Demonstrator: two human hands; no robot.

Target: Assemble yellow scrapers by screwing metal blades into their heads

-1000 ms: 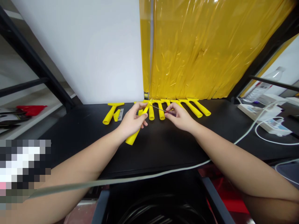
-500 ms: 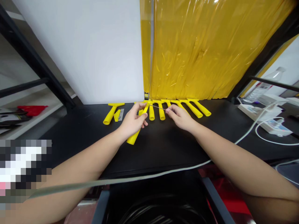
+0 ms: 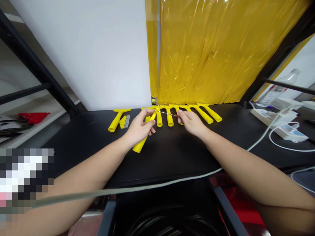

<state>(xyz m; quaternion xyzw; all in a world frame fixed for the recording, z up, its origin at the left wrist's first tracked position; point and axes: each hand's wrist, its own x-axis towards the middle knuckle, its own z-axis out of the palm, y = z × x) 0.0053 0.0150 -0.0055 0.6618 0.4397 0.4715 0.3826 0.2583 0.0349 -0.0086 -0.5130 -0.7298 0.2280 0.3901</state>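
My left hand (image 3: 140,127) is closed around a yellow T-shaped scraper handle (image 3: 139,146), tilted with its hollow end toward me. My right hand (image 3: 192,122) pinches a thin screwdriver (image 3: 169,114) by its dark red handle, the shaft pointing left. Its tip meets the head of the held scraper handle; the exact contact is too small to make out. To the left lie another yellow scraper handle (image 3: 114,122) and a small yellow piece (image 3: 122,122) with a metal blade plate (image 3: 127,121). Behind my hands, several yellow scraper handles (image 3: 170,118) lie in a row, partly hidden.
The black tabletop (image 3: 167,157) ends at a white panel (image 3: 98,59) and yellow plastic film (image 3: 209,55). A white cable (image 3: 157,186) crosses the front edge. At right are a power strip (image 3: 275,123) and a plastic bottle (image 3: 278,88); shelves (image 3: 27,131) stand at left.
My right hand has shifted its grip slightly rightward along the screwdriver, and the red handle now shows. My left hand still holds the scraper handle in nearly the same place.
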